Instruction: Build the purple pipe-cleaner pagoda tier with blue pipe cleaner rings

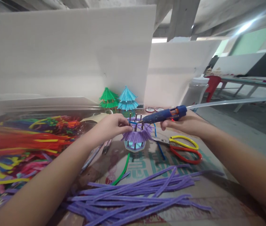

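While the person bends to the work, the small purple-roofed model (137, 136) sits mid-scene on the printed cardboard (208, 188), between the two hands. Its dark posts (136, 127) rise above a fringed roof; pale blue base below.

Left hand (118, 123): at the model's left side, thumb and fingers drawn close together by the posts and a short blue strip (133, 122). Whether they pinch the strip or a post, I cannot tell from here.

Right hand (182, 122): grasping a dark blue glue gun (158, 116) from the right, nozzle pointing left, tip in among the posts. A long translucent glue stick (229, 102) runs out of its rear to the right.

Just right of the model: scissors (164, 140), one handle yellow, the other red. Near side: loose heap of purple strips (133, 198), a curved green strip (124, 169) between heap and model. Left: mixed pile of coloured strips (40, 138), partly blurred. Far side: green-roofed model (108, 97) beside a light-blue one (127, 99). Far right: a white-lidded bottle (195, 91).
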`<action>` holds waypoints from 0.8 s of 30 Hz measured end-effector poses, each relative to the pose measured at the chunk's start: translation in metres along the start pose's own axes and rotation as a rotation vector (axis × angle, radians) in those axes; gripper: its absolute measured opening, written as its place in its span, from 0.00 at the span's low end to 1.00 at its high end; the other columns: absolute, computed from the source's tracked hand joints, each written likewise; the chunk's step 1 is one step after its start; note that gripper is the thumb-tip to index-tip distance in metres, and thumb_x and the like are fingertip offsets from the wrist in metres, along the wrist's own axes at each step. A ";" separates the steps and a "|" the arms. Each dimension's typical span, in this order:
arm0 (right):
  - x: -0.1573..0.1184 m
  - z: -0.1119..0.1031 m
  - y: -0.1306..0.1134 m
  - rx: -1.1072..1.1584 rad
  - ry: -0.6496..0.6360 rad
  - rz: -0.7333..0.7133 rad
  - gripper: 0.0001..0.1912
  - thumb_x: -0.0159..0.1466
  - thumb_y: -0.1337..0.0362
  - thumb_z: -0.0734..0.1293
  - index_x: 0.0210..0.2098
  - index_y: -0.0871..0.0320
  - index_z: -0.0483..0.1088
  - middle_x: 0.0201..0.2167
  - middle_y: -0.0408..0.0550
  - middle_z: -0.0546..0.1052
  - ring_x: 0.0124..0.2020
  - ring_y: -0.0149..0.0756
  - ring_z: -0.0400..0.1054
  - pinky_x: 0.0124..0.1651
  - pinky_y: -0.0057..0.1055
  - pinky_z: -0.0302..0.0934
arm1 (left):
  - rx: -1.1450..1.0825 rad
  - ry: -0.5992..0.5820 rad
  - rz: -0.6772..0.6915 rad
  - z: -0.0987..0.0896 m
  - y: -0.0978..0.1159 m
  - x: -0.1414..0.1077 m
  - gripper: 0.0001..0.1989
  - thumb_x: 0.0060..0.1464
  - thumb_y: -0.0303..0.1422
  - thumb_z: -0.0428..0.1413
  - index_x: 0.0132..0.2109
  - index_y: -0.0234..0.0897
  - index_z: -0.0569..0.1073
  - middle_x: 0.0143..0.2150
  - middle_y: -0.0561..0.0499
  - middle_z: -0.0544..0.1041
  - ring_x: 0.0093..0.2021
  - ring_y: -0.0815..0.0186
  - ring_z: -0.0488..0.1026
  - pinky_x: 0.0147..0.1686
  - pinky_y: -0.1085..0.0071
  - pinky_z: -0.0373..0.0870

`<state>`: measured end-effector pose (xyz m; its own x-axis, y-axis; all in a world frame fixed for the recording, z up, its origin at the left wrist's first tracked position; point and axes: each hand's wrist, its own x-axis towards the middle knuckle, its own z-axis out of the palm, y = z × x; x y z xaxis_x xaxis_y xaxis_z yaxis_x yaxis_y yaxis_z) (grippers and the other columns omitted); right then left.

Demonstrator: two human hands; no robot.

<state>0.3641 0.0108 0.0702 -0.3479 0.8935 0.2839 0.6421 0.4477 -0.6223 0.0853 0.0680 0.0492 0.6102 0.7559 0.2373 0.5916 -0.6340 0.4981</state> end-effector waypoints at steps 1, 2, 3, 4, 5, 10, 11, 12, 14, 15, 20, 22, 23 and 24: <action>0.000 0.001 -0.001 -0.001 0.005 -0.004 0.17 0.58 0.47 0.70 0.40 0.50 0.76 0.36 0.45 0.81 0.38 0.44 0.74 0.41 0.35 0.66 | -0.002 0.004 0.001 0.000 0.000 0.000 0.12 0.55 0.41 0.59 0.34 0.38 0.81 0.29 0.53 0.77 0.30 0.65 0.71 0.30 0.71 0.61; 0.000 0.001 -0.001 -0.001 0.010 -0.007 0.17 0.58 0.47 0.70 0.40 0.50 0.76 0.34 0.44 0.81 0.37 0.43 0.74 0.39 0.34 0.66 | 0.000 0.006 0.002 0.000 -0.001 0.000 0.12 0.54 0.41 0.59 0.33 0.38 0.81 0.29 0.52 0.77 0.30 0.65 0.71 0.30 0.71 0.61; 0.000 0.001 -0.002 -0.004 0.012 -0.010 0.18 0.58 0.47 0.70 0.42 0.51 0.76 0.31 0.44 0.80 0.35 0.42 0.73 0.38 0.34 0.65 | 0.002 0.006 0.005 0.000 -0.001 0.000 0.12 0.54 0.41 0.59 0.33 0.38 0.81 0.29 0.52 0.77 0.30 0.65 0.72 0.30 0.71 0.61; 0.001 0.002 -0.002 -0.008 0.014 -0.013 0.19 0.58 0.47 0.69 0.43 0.51 0.76 0.27 0.43 0.79 0.32 0.41 0.72 0.36 0.33 0.64 | 0.004 0.006 0.009 0.000 -0.001 0.000 0.12 0.54 0.42 0.59 0.34 0.38 0.81 0.29 0.52 0.77 0.31 0.65 0.72 0.30 0.71 0.61; 0.001 0.002 -0.002 -0.012 0.012 -0.013 0.20 0.58 0.47 0.69 0.44 0.51 0.76 0.25 0.42 0.77 0.30 0.40 0.71 0.34 0.33 0.63 | 0.007 0.006 0.012 0.000 -0.001 0.000 0.13 0.54 0.42 0.59 0.34 0.38 0.81 0.29 0.52 0.77 0.31 0.65 0.72 0.30 0.71 0.61; 0.001 0.002 -0.002 -0.010 0.005 0.018 0.21 0.57 0.47 0.69 0.45 0.51 0.75 0.20 0.40 0.73 0.24 0.37 0.67 0.28 0.31 0.59 | 0.026 0.016 0.017 0.000 -0.001 0.000 0.13 0.54 0.42 0.59 0.34 0.39 0.82 0.30 0.52 0.77 0.32 0.64 0.72 0.31 0.70 0.62; 0.001 0.002 -0.002 -0.009 0.008 0.025 0.21 0.57 0.47 0.69 0.45 0.52 0.75 0.20 0.40 0.73 0.24 0.37 0.67 0.28 0.31 0.59 | 0.027 0.015 0.017 0.000 0.000 0.000 0.13 0.54 0.42 0.59 0.34 0.39 0.82 0.30 0.52 0.77 0.32 0.64 0.72 0.31 0.71 0.62; 0.001 0.002 -0.002 -0.012 0.010 0.029 0.21 0.57 0.47 0.70 0.45 0.52 0.75 0.20 0.40 0.73 0.24 0.36 0.67 0.27 0.31 0.59 | 0.026 0.013 0.017 0.000 0.000 0.000 0.12 0.54 0.42 0.58 0.34 0.39 0.82 0.30 0.52 0.77 0.32 0.64 0.72 0.31 0.71 0.62; 0.000 0.003 -0.002 -0.022 0.011 0.027 0.21 0.57 0.48 0.70 0.45 0.52 0.75 0.21 0.40 0.72 0.23 0.36 0.66 0.26 0.30 0.58 | 0.024 0.010 0.017 0.000 0.000 0.000 0.13 0.55 0.42 0.58 0.34 0.39 0.82 0.30 0.52 0.77 0.32 0.64 0.72 0.32 0.70 0.62; 0.000 0.003 -0.003 -0.027 0.009 0.023 0.21 0.57 0.47 0.70 0.45 0.52 0.75 0.21 0.40 0.72 0.23 0.35 0.65 0.26 0.30 0.57 | 0.023 0.011 0.017 0.000 0.000 -0.001 0.13 0.55 0.42 0.58 0.34 0.39 0.81 0.30 0.52 0.77 0.32 0.64 0.72 0.32 0.70 0.62; 0.000 0.003 -0.003 -0.001 0.001 0.016 0.23 0.57 0.47 0.70 0.46 0.54 0.75 0.23 0.40 0.73 0.22 0.32 0.62 0.25 0.29 0.55 | 0.026 0.014 0.016 0.000 0.000 -0.001 0.13 0.54 0.43 0.59 0.35 0.38 0.81 0.31 0.52 0.77 0.32 0.64 0.72 0.32 0.70 0.62; 0.000 0.003 -0.002 0.000 0.002 0.011 0.23 0.57 0.47 0.70 0.46 0.54 0.75 0.24 0.41 0.74 0.22 0.32 0.62 0.25 0.29 0.55 | 0.024 0.016 0.012 -0.001 0.000 -0.001 0.13 0.54 0.43 0.59 0.34 0.38 0.81 0.31 0.52 0.77 0.33 0.64 0.73 0.32 0.70 0.62; 0.001 0.003 -0.002 -0.002 0.003 0.007 0.24 0.57 0.47 0.70 0.47 0.54 0.75 0.24 0.41 0.74 0.22 0.32 0.63 0.25 0.30 0.56 | 0.021 0.016 0.008 -0.001 0.000 -0.001 0.13 0.54 0.43 0.58 0.34 0.38 0.81 0.31 0.52 0.77 0.33 0.64 0.73 0.32 0.70 0.62; 0.001 0.004 -0.002 -0.004 0.008 0.001 0.24 0.57 0.47 0.70 0.47 0.54 0.75 0.24 0.41 0.75 0.23 0.33 0.64 0.26 0.30 0.57 | 0.018 0.016 0.005 -0.001 0.000 -0.001 0.13 0.54 0.43 0.58 0.34 0.38 0.81 0.31 0.52 0.77 0.32 0.64 0.73 0.32 0.70 0.62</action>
<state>0.3600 0.0106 0.0691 -0.3417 0.8943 0.2889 0.6450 0.4467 -0.6200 0.0840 0.0675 0.0498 0.6048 0.7551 0.2532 0.5983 -0.6406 0.4814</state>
